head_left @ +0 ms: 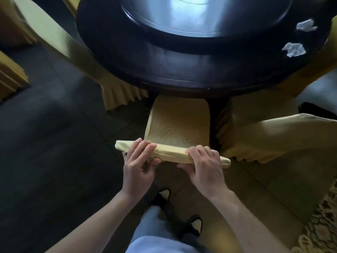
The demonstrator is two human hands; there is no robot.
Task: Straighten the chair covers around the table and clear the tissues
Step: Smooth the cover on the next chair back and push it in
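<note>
Nearest, we recorded our left hand (139,161) and right hand (204,164), each closed around the top edge of the yellow chair cover (173,154), thumbs beneath. Beyond lay its wrinkled seat (179,121), tucked under the dark round table (127,66). Farthest, two crumpled tissues (294,49) lay near the table's right rim.

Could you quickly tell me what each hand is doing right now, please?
Left hand: closed on the top edge of the chair cover.
Right hand: closed on the same edge, further right.
</note>
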